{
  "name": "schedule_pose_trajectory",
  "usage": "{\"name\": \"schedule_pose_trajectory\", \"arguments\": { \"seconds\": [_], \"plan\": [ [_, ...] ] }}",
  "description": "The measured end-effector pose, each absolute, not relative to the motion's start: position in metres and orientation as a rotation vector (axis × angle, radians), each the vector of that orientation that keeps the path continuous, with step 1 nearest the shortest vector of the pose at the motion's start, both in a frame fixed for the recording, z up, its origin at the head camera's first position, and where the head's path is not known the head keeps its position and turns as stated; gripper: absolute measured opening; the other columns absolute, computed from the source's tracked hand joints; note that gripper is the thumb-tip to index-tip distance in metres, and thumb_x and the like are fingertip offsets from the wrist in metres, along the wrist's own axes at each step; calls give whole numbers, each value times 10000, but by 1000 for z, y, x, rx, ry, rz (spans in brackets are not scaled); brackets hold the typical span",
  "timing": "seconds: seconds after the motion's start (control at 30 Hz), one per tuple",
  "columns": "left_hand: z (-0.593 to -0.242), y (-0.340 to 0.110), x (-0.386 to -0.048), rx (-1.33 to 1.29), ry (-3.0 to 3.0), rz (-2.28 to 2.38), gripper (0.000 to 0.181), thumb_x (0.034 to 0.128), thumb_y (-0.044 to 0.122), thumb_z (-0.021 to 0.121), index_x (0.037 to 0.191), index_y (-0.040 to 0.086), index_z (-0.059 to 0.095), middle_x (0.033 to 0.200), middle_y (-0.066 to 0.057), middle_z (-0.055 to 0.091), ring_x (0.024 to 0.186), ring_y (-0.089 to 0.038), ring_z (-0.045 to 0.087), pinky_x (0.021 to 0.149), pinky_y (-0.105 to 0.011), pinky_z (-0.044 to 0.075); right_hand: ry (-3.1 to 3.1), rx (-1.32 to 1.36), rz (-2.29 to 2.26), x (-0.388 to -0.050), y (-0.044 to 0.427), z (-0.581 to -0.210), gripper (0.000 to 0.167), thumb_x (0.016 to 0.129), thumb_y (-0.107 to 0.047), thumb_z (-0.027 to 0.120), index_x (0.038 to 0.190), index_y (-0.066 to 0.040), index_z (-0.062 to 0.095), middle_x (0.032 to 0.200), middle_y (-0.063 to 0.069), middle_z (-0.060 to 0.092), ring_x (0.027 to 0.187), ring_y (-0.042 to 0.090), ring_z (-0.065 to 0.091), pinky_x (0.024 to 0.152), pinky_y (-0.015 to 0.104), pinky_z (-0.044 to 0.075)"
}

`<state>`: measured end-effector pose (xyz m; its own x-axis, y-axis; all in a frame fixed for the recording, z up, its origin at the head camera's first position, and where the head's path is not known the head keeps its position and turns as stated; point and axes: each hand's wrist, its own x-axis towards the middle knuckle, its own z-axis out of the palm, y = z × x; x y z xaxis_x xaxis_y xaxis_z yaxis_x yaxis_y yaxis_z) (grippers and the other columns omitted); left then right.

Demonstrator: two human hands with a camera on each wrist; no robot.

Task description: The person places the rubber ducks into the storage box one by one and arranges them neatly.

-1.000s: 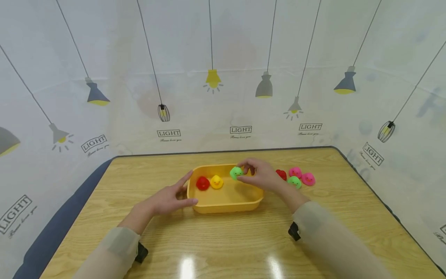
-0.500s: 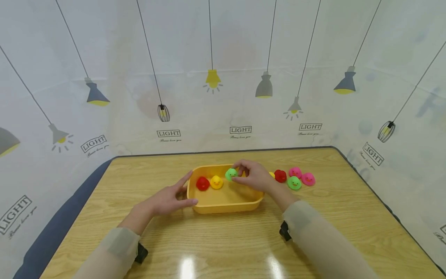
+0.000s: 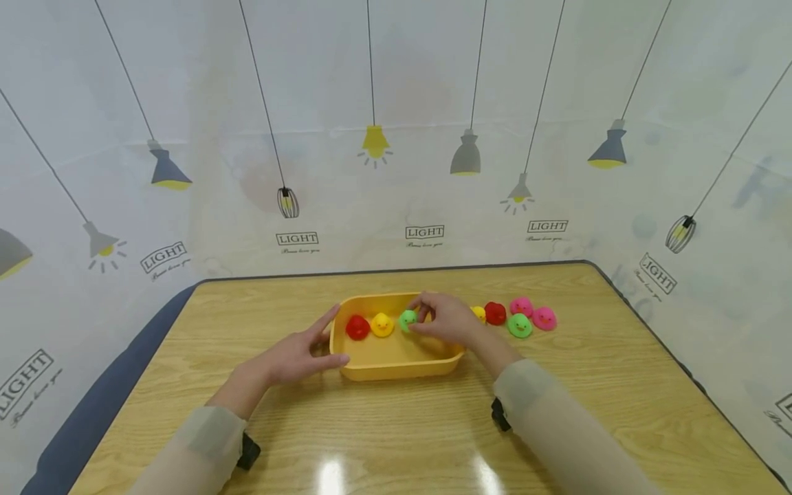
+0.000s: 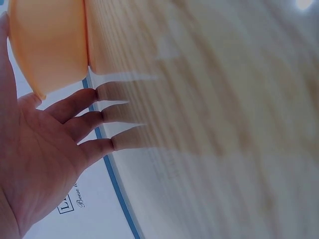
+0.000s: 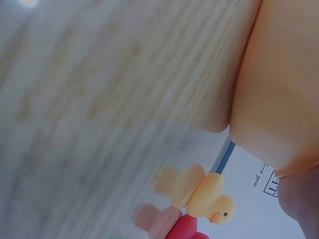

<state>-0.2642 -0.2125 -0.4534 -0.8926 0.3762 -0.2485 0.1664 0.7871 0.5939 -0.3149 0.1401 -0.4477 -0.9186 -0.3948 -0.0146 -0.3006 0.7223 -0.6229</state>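
Note:
A yellow-orange plastic basin (image 3: 396, 373) stands on the table. My left hand (image 3: 295, 354) lies along its left end, thumb and forefinger touching the rim. In the left wrist view the other fingers of that hand (image 4: 47, 142) extend beside the basin wall (image 4: 52, 42). Inside the basin sit a red rubber duck (image 3: 357, 328) and a yellow rubber duck (image 3: 382, 325), side by side. My right hand (image 3: 450, 321) reaches over the basin's right part and pinches a green rubber duck (image 3: 406, 320) low inside, right of the yellow one. Its fingertips partly cover that duck.
Right of the basin lie more rubber ducks: a yellow one (image 5: 212, 199), a red one (image 3: 495, 313), a green one (image 3: 520, 325) and two pink ones (image 3: 544, 318). The wooden table (image 3: 383, 433) meets a printed cloth backdrop (image 3: 346, 199) at the back.
My right hand has moved left and lowered the green duck into the basin toward the yellow one. The yellow duck outside the basin has come into view. My left hand stays in place.

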Motion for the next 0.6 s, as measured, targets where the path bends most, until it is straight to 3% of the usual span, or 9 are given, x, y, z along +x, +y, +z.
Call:
{"name": "schedule_pose_trajectory", "arguments": {
  "seconds": [0.33, 0.6],
  "plan": [
    [-451, -211, -262, 403, 2624, 821, 1078, 939, 799, 668, 1740, 531, -1, 1664, -145, 557, 1559, -519, 455, 1260, -775, 319, 2873, -581, -715, -315, 135, -450, 314, 961, -421, 865, 1213, -276, 749, 922, -120, 720, 771, 152, 607, 766, 315, 496],
    [-452, -210, -261, 398, 2625, 816, 1077, 940, 796, 672, 1742, 527, 4, 1646, -164, 573, 1537, -520, 481, 1252, -771, 337, 2883, -581, -674, -312, 133, -449, 320, 978, -394, 850, 1253, -273, 740, 943, -125, 727, 821, 142, 607, 835, 331, 503]
  ]
}}
